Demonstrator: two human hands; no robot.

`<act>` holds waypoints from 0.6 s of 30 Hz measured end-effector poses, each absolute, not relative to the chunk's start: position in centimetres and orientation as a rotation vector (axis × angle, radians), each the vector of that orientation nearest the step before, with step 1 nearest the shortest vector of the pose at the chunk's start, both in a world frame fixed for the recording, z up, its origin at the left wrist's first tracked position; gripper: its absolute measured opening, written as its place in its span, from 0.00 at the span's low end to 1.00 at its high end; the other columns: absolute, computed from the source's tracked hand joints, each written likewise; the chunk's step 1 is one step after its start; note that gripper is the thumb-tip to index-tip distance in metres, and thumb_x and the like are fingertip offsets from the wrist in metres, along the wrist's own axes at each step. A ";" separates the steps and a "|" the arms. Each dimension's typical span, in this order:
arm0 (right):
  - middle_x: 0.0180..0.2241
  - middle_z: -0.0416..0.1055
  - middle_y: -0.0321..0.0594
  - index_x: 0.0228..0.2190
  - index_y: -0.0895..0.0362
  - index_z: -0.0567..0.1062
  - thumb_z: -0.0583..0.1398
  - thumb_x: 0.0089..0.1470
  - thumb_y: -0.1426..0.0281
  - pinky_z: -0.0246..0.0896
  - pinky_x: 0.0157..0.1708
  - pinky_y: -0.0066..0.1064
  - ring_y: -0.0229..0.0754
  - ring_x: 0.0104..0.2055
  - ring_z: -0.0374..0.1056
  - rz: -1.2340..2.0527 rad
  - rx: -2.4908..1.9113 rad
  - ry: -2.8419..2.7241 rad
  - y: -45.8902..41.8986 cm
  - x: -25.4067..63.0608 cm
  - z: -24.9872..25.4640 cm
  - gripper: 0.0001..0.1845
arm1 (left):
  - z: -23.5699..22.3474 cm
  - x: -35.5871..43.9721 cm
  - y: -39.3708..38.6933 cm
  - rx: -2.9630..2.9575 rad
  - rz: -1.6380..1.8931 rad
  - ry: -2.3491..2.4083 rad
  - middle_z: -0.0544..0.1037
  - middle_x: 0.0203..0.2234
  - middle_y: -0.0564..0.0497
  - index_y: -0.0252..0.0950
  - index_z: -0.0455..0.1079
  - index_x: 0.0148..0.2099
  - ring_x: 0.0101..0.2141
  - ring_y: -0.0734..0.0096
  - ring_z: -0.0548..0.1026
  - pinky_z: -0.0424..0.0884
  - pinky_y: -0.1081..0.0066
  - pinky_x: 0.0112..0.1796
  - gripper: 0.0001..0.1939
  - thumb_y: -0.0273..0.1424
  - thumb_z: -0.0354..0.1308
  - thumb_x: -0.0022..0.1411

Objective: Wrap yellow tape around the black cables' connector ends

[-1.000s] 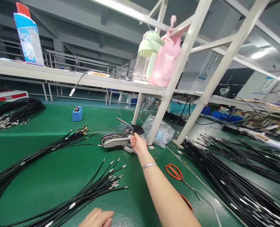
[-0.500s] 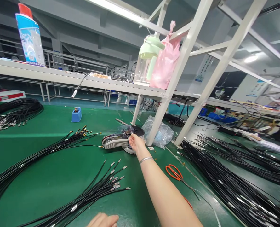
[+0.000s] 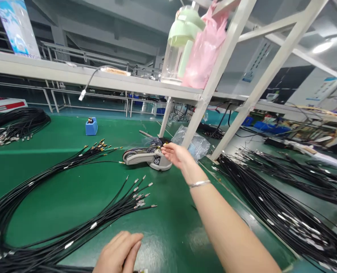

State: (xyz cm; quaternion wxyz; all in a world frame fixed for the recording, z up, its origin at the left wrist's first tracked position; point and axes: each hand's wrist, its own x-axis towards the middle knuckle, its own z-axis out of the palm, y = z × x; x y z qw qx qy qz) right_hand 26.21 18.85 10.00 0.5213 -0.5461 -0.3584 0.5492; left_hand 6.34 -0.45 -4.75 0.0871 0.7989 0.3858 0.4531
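My right hand (image 3: 176,154) reaches forward beside a grey-and-white desktop dispenser (image 3: 141,157) that carries a dark reel. Its fingertips are pinched together at a tiny yellowish piece too small to name. At the bottom edge, my left hand (image 3: 118,252) has curled fingers; a black cable runs under them, and its metal connector (image 3: 141,270) sticks out past the thumb. Just beyond that hand lies a bundle of black cables (image 3: 111,218) with silver connector ends. A second bundle with gold-coloured tips (image 3: 100,146) curves across the green mat farther left.
A blue tape holder (image 3: 91,127) and a coil of black cables (image 3: 20,121) sit at the back left. White shelf posts (image 3: 210,89) rise beside a clear plastic bag (image 3: 196,144). Overhead, the shelf holds a green-lidded bottle (image 3: 175,53) and a pink bag (image 3: 205,53). More cables (image 3: 273,204) lie right.
My right hand has pulled back to the right from the dispenser's reel. More of my left hand shows. The view has shifted, and the orange-handled scissors no longer show.
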 end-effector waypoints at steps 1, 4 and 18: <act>0.35 0.74 0.40 0.37 0.62 0.74 0.59 0.56 0.72 0.66 0.24 0.26 0.36 0.28 0.71 1.330 -1.306 -0.912 16.9 26.6 9.8 0.07 | -4.3 6.1 -0.5 2.363 1.304 1.154 0.76 0.23 0.51 0.38 0.70 0.42 0.25 0.74 0.75 0.72 0.79 0.28 0.09 0.30 0.49 0.66; 0.27 0.75 0.38 0.29 0.61 0.76 0.63 0.49 0.75 0.60 0.16 0.22 0.37 0.24 0.70 1.401 -1.311 -1.104 9.6 27.7 7.8 0.02 | -3.5 5.6 -0.6 2.271 1.215 1.275 0.77 0.28 0.50 0.38 0.70 0.44 0.30 0.72 0.76 0.73 0.75 0.32 0.10 0.29 0.47 0.66; 0.23 0.72 0.35 0.25 0.58 0.73 0.61 0.47 0.62 0.62 0.29 0.28 0.38 0.27 0.68 1.434 -1.348 -1.314 -0.8 29.3 -1.5 0.11 | -3.4 11.9 6.1 2.534 0.750 1.500 0.73 0.30 0.44 0.34 0.70 0.31 0.38 0.58 0.70 0.67 0.57 0.40 0.10 0.21 0.49 0.60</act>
